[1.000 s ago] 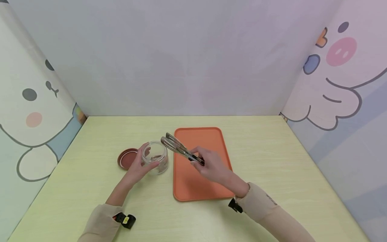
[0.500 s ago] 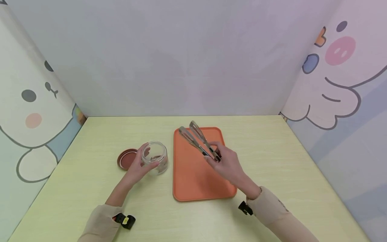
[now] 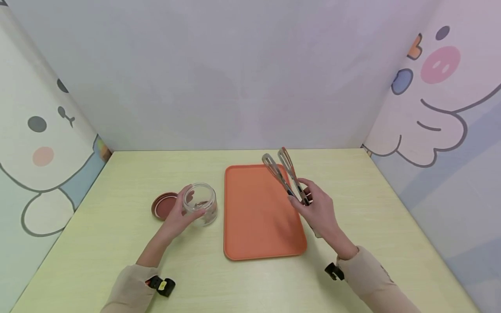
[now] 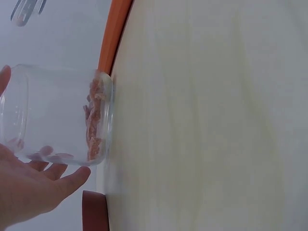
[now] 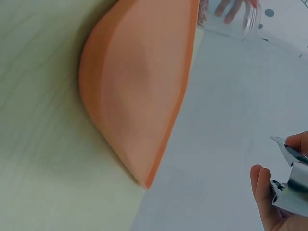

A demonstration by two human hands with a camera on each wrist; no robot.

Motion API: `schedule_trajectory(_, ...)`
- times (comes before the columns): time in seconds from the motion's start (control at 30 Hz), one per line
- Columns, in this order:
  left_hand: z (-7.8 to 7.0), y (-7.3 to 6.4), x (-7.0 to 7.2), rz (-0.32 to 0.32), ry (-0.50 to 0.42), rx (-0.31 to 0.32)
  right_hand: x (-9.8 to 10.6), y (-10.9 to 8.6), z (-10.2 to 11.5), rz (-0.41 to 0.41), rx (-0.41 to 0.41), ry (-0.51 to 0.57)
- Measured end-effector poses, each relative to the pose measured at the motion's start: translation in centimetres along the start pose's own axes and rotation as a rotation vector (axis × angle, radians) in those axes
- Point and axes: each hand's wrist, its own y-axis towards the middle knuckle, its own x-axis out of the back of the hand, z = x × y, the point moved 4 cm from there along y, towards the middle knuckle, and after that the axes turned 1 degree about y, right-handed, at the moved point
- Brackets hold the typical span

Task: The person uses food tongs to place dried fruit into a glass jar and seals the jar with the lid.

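Observation:
In the head view my left hand (image 3: 178, 220) grips a clear glass jar (image 3: 210, 213) from its left side, thumb and fingers around it. The jar stands upright and uncovered on the table. Through its wall, the left wrist view shows reddish-brown shrivelled pieces (image 4: 94, 120) lying at the bottom. My right hand (image 3: 322, 211) holds metal tongs (image 3: 297, 180) with dark grip sections, raised over the right edge of the orange tray (image 3: 258, 217). The tong arms are spread apart with nothing between their tips. At the right wrist view's edge the tongs (image 5: 294, 192) show only partly.
A reddish-brown round lid (image 3: 164, 206) lies on the table (image 3: 188, 269) just left of the jar, partly behind my left hand. The tray lies between the jar and my right hand. A pale curtain (image 3: 235, 87) closes off the back, with cartoon-printed panels (image 3: 442, 95) at both sides.
My right hand has carried the tongs rightward from beside the jar's mouth, across the tray to its right edge; the tong arms have spread. The left hand and jar have stayed in place.

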Motion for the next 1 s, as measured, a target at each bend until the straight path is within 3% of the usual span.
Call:
schedule_trajectory(0.27,0.1,0.1,0.0,0.003,-0.006,0.004,1.1,-0.5,-1.7,-0.085,0.008,-0.094)
schedule_trajectory(0.47,0.1,0.1,0.0,0.008,-0.014,0.001,1.8,-0.9,-2.9,-0.119,-0.040,-0.147)
schedule_trajectory(1.0,-0.1,0.0,0.1,0.006,-0.013,-0.016,1.9,-1.9,-5.4,-0.036,-0.167,-0.250)
